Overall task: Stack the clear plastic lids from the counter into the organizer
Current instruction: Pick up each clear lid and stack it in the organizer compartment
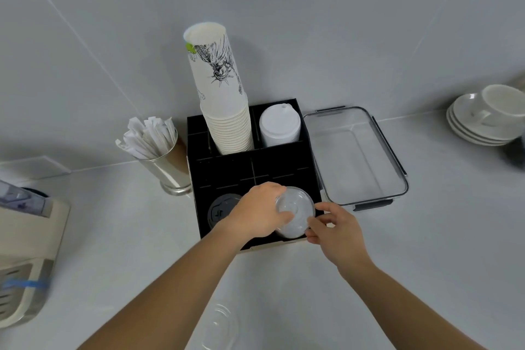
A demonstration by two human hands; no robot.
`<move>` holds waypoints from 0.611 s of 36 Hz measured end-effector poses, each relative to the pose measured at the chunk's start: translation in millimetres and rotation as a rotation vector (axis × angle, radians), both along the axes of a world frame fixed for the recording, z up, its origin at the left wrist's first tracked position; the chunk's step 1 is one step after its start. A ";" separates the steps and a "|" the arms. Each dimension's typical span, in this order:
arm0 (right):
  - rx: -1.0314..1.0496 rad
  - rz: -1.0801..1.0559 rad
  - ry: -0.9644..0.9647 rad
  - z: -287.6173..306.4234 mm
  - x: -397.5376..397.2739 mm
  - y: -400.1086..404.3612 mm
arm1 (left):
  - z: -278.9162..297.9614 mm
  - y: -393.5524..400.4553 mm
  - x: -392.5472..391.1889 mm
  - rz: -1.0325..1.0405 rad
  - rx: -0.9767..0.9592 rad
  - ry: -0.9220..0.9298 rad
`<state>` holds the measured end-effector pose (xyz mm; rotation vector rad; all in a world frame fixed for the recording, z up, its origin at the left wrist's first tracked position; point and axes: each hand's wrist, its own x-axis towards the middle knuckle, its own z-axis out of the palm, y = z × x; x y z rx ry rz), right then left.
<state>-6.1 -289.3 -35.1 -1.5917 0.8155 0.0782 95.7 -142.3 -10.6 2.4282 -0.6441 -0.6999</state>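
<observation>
down at the bottom edge, closest to us, more clear lids (218, 327) lie on the pale table (426, 264), faint and see-through, and it's hard to tell how many sit there. two bare forearms reach forward over them, up to the black organizer (221, 170).

both hands are on the one clear lid (295, 212): the left hand (257, 214) is closed on its left rim, thumb across the top and fingers curled over the far edge, and the right hand (338, 231) pinches the near-right rim between thumb and fingertips. the lid sits between the two hands, held tilted over the organizer's front right compartment, its face turned up toward us. whether it touches the compartment wall, can't say from here.

the lid itself is round and transparent with a cloudy sheen, a raised rim ring and a small round bump in the centre.

in the front left compartment, just beside the left hand, lies a dark lid (221, 209). at the back, a tall stack of paper cups (224, 111) with an inked drawing rises out of one compartment, and white lids (279, 126) fill the one to its right. just right of the organizer sits a clear container (395, 162).
</observation>
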 end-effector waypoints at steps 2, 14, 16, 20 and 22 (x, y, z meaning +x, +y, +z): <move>-0.029 0.018 0.011 0.3 1.0 -0.1 | -2.4 -1.0 0.3 -0.057 0.044 -0.010; -0.210 0.144 0.014 -1.0 2.0 1.4 | -14.0 -2.2 2.0 -0.151 0.149 -0.085; -0.239 0.161 -0.005 -0.3 1.3 2.8 | -15.6 -2.8 3.2 -0.159 0.160 -0.094; -0.287 0.194 -0.018 1.9 -1.4 4.6 | -18.6 -5.4 4.4 -0.183 0.187 -0.102; -0.297 0.203 -0.012 0.5 -1.5 4.8 | -19.9 -6.6 4.3 -0.195 0.210 -0.103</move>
